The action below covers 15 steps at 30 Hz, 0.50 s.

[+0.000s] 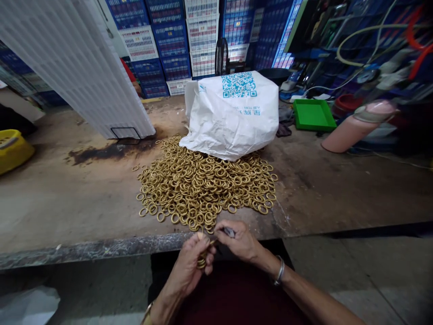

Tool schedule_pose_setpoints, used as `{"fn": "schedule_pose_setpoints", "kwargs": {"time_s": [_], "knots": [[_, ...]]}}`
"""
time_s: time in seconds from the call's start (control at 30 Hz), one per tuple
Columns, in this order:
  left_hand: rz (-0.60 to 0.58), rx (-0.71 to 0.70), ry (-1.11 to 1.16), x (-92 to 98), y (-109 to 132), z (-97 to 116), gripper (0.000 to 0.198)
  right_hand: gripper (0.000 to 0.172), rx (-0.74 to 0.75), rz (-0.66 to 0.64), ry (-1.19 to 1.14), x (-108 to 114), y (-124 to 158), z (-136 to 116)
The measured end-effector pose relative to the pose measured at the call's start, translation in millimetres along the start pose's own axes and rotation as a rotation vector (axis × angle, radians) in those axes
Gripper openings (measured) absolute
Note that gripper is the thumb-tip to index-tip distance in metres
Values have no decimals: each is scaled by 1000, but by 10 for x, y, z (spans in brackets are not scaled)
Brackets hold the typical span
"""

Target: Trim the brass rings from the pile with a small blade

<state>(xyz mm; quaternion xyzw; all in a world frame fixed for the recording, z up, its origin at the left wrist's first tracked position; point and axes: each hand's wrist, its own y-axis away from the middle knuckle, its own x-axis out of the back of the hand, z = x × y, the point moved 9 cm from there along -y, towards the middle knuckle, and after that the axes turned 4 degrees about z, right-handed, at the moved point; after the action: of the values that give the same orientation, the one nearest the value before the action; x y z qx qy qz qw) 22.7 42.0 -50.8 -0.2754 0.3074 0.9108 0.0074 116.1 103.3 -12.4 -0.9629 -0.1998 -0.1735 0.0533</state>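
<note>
Just past the table's front edge, my left hand (189,262) is closed around several brass-coloured rings (202,262), stacked in its fingers. Close beside it, my right hand (241,241) is pinched on a small tool with a grey handle (229,232). Its working end meets the left fingertips, too small and blurred to name. A wide pile of loose brass-coloured rings (203,185) lies on the table directly beyond both hands. The mouth of a white woven sack (233,128) rests on the back of that pile.
The worn table (84,203) ends just before my body. A tall white corrugated stack (98,72) leans at the left, near a yellow container (13,151). On the right are a green tray (314,115) and a pink bottle (352,128). Blue crates (169,38) line the back.
</note>
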Motion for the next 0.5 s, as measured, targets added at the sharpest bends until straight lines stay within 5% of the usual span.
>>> {"fn": "schedule_pose_setpoints", "kwargs": {"time_s": [0.17,0.37,0.5], "knots": [[3,168,-87,327,106,-370,24,13,-81,305,276,347,-171,155],[218,118,-260,810,-112,-572,23,16,-49,256,505,220,-284,112],[219,-49,-285,714,-274,-516,19,15,-21,239,517,159,-250,94]]}}
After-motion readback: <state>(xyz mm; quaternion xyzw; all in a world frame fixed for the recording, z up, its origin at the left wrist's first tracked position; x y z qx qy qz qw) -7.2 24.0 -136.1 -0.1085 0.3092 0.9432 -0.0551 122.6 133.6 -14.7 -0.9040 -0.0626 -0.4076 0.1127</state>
